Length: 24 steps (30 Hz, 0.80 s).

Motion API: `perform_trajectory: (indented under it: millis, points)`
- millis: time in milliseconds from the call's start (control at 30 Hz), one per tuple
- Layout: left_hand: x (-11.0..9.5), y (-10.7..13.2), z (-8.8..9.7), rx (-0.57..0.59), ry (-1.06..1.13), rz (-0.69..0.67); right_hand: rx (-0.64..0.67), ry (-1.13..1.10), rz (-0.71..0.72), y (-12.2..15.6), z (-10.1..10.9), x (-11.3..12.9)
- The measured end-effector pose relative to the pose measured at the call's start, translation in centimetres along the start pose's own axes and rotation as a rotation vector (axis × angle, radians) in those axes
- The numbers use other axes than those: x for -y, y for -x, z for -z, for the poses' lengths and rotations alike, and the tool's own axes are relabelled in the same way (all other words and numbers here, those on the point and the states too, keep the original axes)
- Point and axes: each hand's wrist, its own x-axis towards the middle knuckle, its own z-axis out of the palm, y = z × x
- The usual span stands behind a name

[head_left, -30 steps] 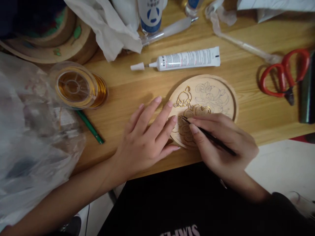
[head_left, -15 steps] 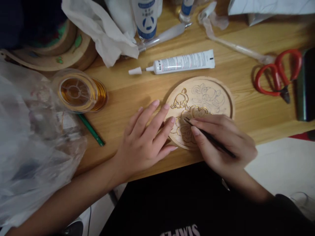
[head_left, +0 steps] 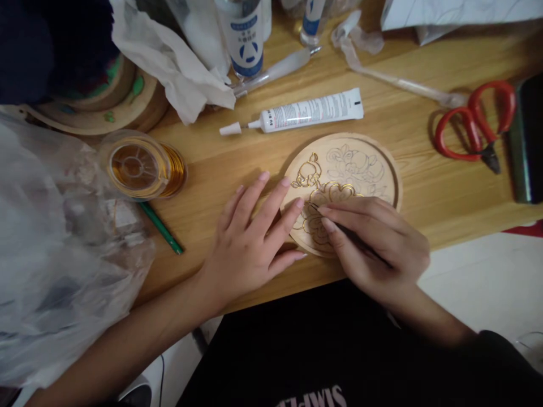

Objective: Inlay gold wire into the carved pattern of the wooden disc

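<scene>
Wooden disc (head_left: 324, 148) near the table's (head_left: 212, 164) near edge: left hand (head_left: 244, 243), fingers spread, at its left side; right hand (head_left: 377, 240) pinching a slim dark tool (head_left: 368, 247) (probably tweezers) beside gold outlines (head_left: 348, 186). Detail work seems underway; the next move calls for steady tips.

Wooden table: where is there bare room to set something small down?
Bare table shows between the wire spool and the left hand, and between the round board and the red-handled scissors. The upper left is crowded with wooden discs, tissue and a bottle; a plastic bag spreads below them.
</scene>
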Motion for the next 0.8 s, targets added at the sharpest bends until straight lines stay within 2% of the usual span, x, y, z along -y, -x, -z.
perform_trajectory:
  millis: [367, 800]
  points:
    - [0.0, 0.0, 0.2, 0.023, -0.02, -0.007, -0.052, 0.134, -0.052, 0.3, -0.8, 1.9]
    - [0.0, 0.1, 0.0, 0.01, -0.038, -0.016, -0.049, 0.165, -0.056, 0.6, -1.0, 2.1]
